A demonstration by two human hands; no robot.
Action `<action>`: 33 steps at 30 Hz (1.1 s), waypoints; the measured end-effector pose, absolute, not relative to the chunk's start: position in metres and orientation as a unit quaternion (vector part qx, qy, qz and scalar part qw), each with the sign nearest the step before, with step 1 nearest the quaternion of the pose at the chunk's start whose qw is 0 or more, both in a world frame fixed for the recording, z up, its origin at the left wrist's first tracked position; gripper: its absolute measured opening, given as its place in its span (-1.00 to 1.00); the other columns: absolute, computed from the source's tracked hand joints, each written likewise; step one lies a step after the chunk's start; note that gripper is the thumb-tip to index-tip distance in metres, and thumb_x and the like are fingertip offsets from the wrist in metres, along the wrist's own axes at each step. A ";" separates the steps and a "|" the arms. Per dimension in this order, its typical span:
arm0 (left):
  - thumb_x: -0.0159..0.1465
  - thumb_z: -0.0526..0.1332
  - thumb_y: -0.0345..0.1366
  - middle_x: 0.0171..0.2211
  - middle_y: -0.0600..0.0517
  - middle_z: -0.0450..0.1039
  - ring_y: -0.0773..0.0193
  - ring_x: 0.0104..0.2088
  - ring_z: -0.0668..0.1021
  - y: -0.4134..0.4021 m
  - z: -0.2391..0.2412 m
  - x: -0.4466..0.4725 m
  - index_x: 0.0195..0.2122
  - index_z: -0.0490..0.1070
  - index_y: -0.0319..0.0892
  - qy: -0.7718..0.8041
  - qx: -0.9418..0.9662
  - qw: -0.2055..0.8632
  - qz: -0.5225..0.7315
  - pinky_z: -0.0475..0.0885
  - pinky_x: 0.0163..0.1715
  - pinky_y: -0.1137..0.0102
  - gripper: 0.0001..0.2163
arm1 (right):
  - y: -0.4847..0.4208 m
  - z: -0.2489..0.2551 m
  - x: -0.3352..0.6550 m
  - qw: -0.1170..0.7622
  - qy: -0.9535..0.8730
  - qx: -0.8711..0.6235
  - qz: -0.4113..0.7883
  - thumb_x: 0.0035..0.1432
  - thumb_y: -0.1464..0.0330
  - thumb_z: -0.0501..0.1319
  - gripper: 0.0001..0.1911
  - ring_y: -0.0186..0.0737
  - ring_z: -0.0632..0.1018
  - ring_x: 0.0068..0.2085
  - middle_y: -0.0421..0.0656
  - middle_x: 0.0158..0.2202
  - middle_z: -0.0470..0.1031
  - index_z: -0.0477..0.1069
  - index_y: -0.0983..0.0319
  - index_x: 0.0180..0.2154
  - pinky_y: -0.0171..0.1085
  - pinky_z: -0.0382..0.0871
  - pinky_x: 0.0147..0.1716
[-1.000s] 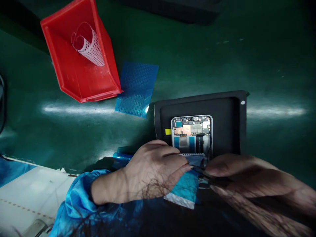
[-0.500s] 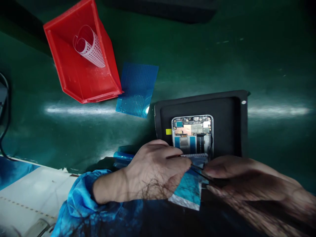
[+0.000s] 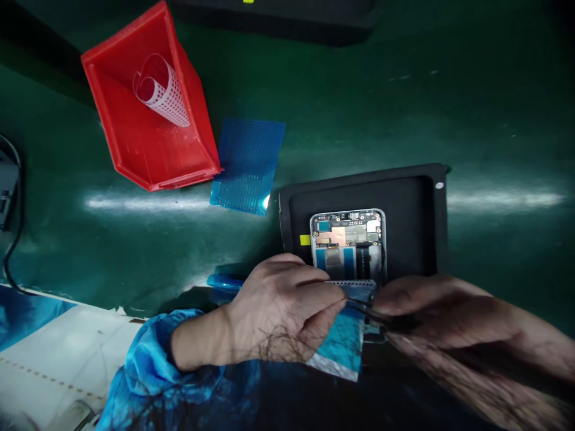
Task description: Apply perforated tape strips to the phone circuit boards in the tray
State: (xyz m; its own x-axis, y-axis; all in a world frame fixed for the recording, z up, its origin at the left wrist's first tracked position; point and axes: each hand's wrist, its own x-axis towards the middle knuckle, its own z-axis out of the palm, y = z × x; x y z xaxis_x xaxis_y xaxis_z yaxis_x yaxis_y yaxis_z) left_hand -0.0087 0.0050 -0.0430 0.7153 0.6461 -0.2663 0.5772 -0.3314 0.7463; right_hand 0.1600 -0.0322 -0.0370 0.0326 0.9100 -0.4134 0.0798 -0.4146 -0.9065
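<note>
My left hand is closed on a bluish perforated sheet, which hangs over the lower part of an opened phone. In my right hand is a pair of dark tweezers, its tips close to my left fingertips and the sheet. Whether the tips grip anything is too small to tell. The phone lies in a black tray, its circuit board and blue strips showing at the upper end. My hands and the sheet hide much of its lower half.
To the upper left stands a red bin holding a rolled, perforated white sheet. A flat blue perforated sheet lies beside it. Rolled blue film is left of my left hand. Another black tray sits at the top edge.
The right hand and tweezers have shifted slightly upward beside the sheet. My left hand keeps its hold on the sheet. The whole view has moved a little.
</note>
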 end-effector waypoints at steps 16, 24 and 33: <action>0.09 -0.07 -0.33 -0.43 0.12 0.36 0.41 -0.45 0.38 0.006 -0.042 -0.008 -0.33 0.24 -0.10 0.389 0.803 0.449 0.039 0.24 -0.34 0.42 -0.83 | -0.027 -0.056 0.178 0.354 -0.340 -0.556 0.671 -0.26 0.52 0.12 -0.82 -0.32 0.42 -0.57 -0.21 -0.45 0.31 0.18 0.15 -0.54 -0.26 0.39 -0.62; 0.09 -0.07 -0.34 -0.44 0.12 0.35 0.41 -0.44 0.38 0.008 -0.042 -0.008 -0.32 0.24 -0.09 0.386 0.803 0.453 0.032 0.25 -0.35 0.43 -0.83 | -0.021 -0.052 0.178 0.360 -0.330 -0.596 0.637 -0.29 0.49 0.14 -0.84 -0.29 0.43 -0.65 -0.24 -0.51 0.35 0.18 0.15 -0.59 -0.23 0.39 -0.67; 0.09 -0.07 -0.35 -0.43 0.13 0.35 0.41 -0.45 0.38 0.009 -0.040 -0.009 -0.38 0.26 -0.10 0.381 0.805 0.454 0.030 0.26 -0.36 0.42 -0.84 | -0.012 -0.044 0.177 0.397 -0.386 -0.678 0.483 -0.38 0.51 0.20 -0.80 -0.15 0.45 -0.53 -0.21 -0.58 0.40 0.21 0.17 -0.63 -0.11 0.37 -0.56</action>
